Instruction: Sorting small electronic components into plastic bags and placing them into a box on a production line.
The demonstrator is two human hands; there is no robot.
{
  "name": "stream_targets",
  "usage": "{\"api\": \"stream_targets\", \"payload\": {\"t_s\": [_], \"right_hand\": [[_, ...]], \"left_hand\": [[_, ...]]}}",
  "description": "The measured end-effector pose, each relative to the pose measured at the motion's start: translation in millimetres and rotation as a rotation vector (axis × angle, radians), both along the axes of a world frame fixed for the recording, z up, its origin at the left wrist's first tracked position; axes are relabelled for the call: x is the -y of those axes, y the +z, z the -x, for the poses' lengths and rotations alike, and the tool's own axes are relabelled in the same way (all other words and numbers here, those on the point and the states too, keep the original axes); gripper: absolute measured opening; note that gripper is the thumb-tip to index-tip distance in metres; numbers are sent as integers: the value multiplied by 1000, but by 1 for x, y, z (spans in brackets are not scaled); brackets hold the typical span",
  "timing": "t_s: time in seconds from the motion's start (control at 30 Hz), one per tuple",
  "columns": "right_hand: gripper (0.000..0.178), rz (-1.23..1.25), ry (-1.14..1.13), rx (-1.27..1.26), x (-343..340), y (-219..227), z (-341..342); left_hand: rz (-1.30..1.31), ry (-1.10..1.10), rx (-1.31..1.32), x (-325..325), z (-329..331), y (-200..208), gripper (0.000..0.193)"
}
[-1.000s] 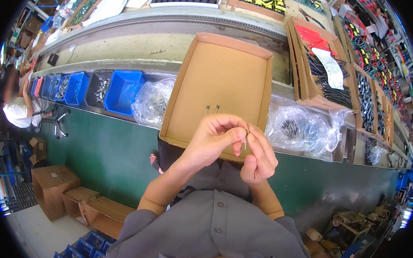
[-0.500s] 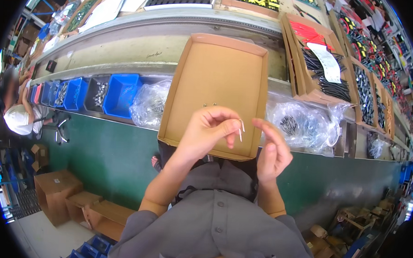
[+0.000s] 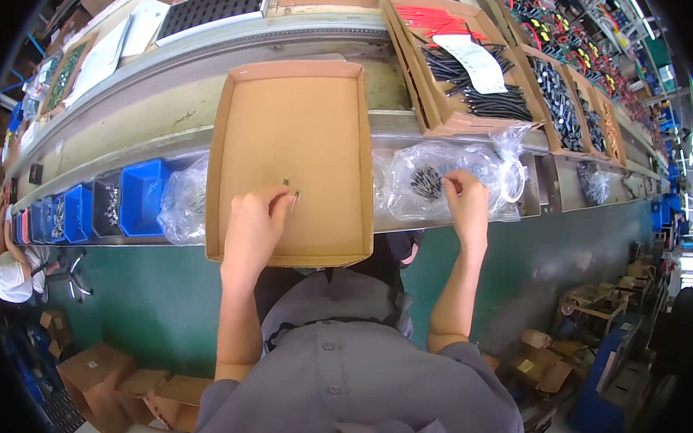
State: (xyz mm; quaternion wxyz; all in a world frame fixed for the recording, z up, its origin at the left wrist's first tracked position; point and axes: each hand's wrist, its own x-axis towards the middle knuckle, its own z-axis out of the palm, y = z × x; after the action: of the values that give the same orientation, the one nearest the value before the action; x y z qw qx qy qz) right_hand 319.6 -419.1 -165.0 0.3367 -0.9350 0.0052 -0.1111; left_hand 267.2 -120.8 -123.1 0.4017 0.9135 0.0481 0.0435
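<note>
Left hand [image 3: 257, 216] and right hand [image 3: 467, 205] have moved apart. In the head view, the left's bent fingers are by two pins [image 3: 285, 182] in the box [image 3: 297, 120]; the right's thumb and finger, close together, are at the heap [image 3: 424, 181] in the bag [image 3: 404, 202]. Whether either grips anything, I cannot tell.

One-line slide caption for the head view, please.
Left hand over the cardboard tray, right hand at the clear plastic bag of metal parts.
</note>
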Motion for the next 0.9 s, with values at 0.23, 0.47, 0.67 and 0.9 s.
{"api": "stream_targets", "payload": {"t_s": [0.23, 0.47, 0.67, 0.9], "right_hand": [[10, 124, 51, -83, 2, -18, -12], [9, 146, 87, -173, -3, -25, -22], [9, -157, 30, -67, -5, 2, -14], [8, -1287, 335, -241, -43, 29, 0]], "left_hand": [[-2, 60, 2, -9, 4, -1, 16], [108, 36, 39, -8, 15, 4, 16], [215, 50, 12, -13, 17, 5, 14], [574, -29, -119, 1, 19, 15, 15]]}}
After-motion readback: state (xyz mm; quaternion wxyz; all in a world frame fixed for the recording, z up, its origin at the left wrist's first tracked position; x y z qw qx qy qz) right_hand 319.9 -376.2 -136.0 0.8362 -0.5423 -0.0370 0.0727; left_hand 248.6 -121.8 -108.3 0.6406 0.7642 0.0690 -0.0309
